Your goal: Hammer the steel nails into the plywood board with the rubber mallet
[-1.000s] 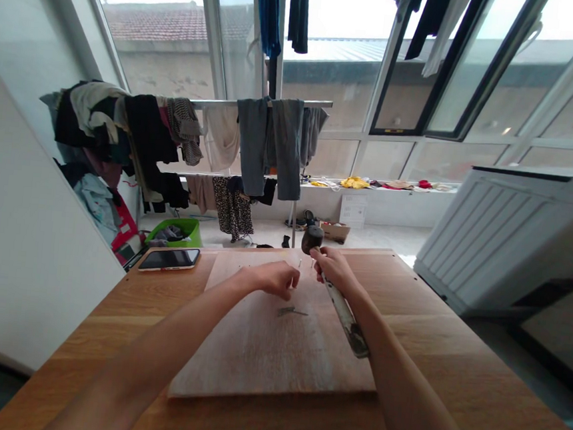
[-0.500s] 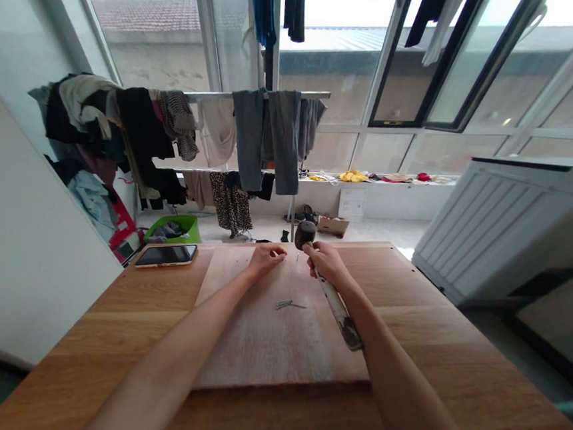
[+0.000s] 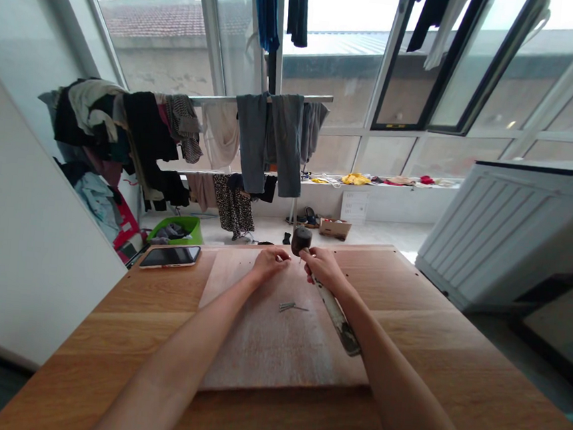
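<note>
My right hand is wrapped round the handle of a hammer, close below its dark, blocky head. The hammer head is just above a thin upright nail in a pale wooden board; whether they touch I cannot tell. My left hand rests on the board left of that nail, fingers curled together. Anything between its fingertips is too small or hidden to make out. Several loose nails lie in a small bunch on the board, between my forearms.
The board lies on a wooden table. A phone sits at its far left corner. Beyond are a green basket, a rack of hanging clothes and a cardboard box. A white ribbed cabinet stands at the right.
The hammer head has come down a little, closer over the upright nail. My left hand has stayed beside it. The whole view has shifted slightly.
</note>
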{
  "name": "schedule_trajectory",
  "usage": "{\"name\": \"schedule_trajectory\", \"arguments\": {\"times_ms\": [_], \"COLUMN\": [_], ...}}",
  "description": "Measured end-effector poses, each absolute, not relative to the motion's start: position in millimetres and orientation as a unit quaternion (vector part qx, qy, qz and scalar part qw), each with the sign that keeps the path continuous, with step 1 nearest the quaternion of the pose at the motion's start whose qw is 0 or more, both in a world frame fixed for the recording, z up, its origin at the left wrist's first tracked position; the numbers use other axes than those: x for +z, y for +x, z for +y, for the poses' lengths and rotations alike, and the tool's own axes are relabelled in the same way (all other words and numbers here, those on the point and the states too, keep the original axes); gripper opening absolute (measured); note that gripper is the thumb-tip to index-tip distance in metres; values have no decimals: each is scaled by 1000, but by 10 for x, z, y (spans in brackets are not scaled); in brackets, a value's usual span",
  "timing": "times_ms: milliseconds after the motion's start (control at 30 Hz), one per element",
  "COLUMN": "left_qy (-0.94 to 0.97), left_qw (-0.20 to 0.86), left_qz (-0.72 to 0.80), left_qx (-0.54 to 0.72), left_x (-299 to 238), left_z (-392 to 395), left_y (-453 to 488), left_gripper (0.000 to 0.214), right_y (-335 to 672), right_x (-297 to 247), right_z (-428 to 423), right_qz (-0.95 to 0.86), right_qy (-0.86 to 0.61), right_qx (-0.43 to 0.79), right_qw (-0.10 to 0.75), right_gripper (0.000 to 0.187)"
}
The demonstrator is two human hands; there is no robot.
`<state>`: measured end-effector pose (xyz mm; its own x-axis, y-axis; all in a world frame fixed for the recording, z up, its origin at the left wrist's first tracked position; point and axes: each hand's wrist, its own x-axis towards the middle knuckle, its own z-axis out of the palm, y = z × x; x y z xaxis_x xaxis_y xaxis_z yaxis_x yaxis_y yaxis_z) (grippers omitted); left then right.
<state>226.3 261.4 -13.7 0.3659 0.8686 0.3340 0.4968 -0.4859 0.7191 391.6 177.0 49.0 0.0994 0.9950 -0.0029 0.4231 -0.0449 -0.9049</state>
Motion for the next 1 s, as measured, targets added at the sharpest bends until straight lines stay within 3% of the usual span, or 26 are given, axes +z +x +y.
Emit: {"name": "schedule_trajectory", "arguments": {"times_ms": [1000], "left_qy": [800], "left_qw": [256], "left_qz": [415], "left_qx": [349], "left_x": [-112], "left_z": [2649], "left_y": [2227], "left_gripper": [7], "right_y": [3728], "right_x": [610], "right_z": [1624], "right_qz": [-587], "right_qy": [-650], "right_qx": [335], "right_qw": [349], "right_gripper": [24]}}
